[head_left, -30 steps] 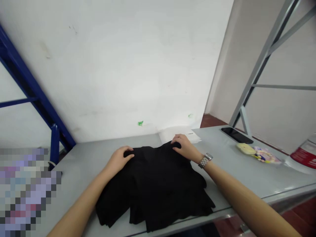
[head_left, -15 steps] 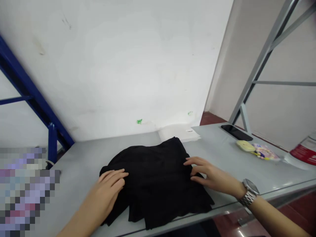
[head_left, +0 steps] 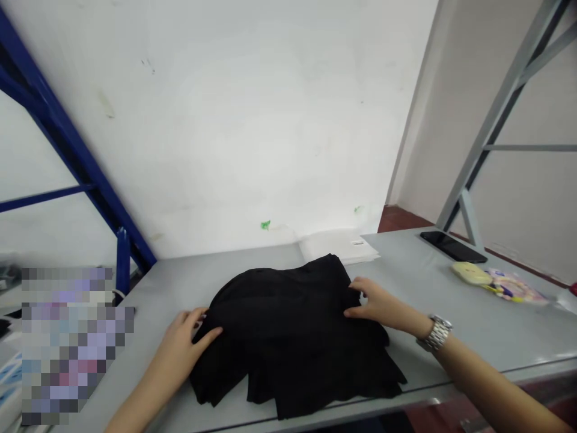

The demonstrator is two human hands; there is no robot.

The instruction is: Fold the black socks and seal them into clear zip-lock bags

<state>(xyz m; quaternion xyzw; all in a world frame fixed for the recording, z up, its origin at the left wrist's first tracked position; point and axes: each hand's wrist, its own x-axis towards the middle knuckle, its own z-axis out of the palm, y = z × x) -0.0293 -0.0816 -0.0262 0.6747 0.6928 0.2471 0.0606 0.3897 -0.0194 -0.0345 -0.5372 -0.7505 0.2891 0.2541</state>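
Note:
A black cloth garment [head_left: 293, 343] lies bunched and partly folded on the grey table, its lower edge uneven near the table's front edge. My left hand [head_left: 184, 341] is at its left edge, thumb on top and fingers curled around the border, gripping the fabric. At the right edge, my right hand [head_left: 383, 305] pinches the cloth between thumb and fingers; some fingertips are hidden by the fabric. What kind of garment it is I cannot tell.
Behind the cloth sits a stack of white plastic packets [head_left: 336, 245]. To the right lie a black phone [head_left: 453, 246], a pale yellow case [head_left: 471, 273] and a colourful trinket [head_left: 514, 285]. A blue frame [head_left: 81, 144] stands left, a grey frame [head_left: 496, 129] right.
My hands have gone from resting flat on the cloth's sides to curling around its left and right edges. The view has shifted slightly left, and the garment stays in about the same place.

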